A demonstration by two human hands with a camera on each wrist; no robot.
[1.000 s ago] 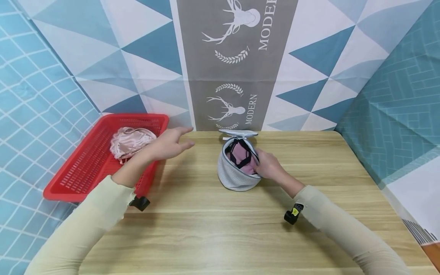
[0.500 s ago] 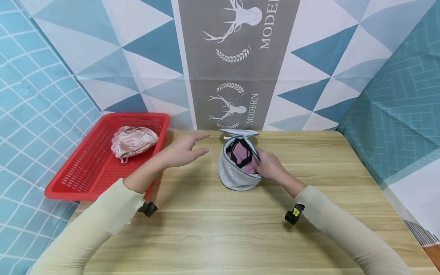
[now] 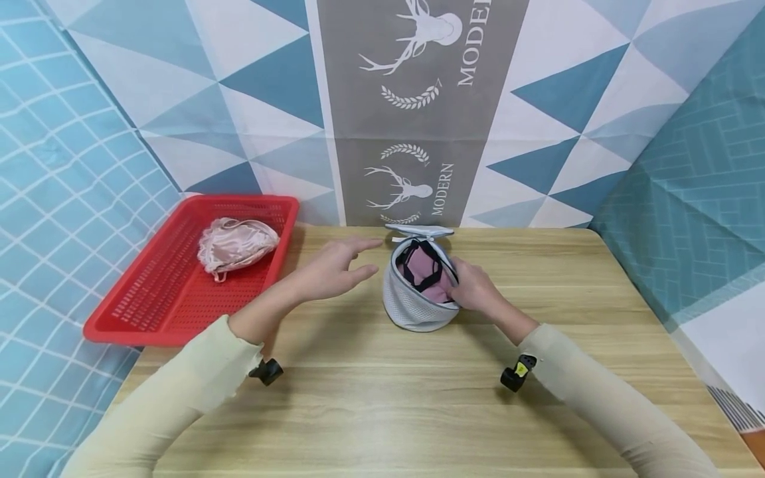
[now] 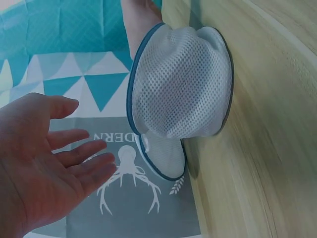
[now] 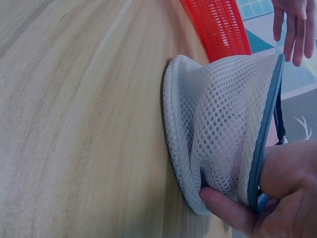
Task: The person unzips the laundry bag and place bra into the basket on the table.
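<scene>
A white mesh laundry bag (image 3: 418, 307) with a blue zipper edge stands on the table, its round lid (image 3: 421, 230) folded back toward the wall. Inside lies a pink garment with black straps (image 3: 423, 265). My right hand (image 3: 472, 287) pinches the bag's right rim; in the right wrist view a finger presses the outer mesh (image 5: 223, 114) while the others reach over the edge. My left hand (image 3: 335, 269) hovers left of the bag, fingers extended and holding nothing. From the left wrist view its palm (image 4: 54, 163) faces the bag with a gap between.
At the left, a red plastic basket (image 3: 128, 299) overlaps the table's edge, with a pale pink satin garment with lace (image 3: 236, 244) in it. A patterned cloth wall (image 3: 406, 119) rises behind the wooden table (image 3: 382, 411).
My left hand has moved right, from over the basket's edge toward the bag. The right hand keeps its grip on the rim, and the bag stays in place.
</scene>
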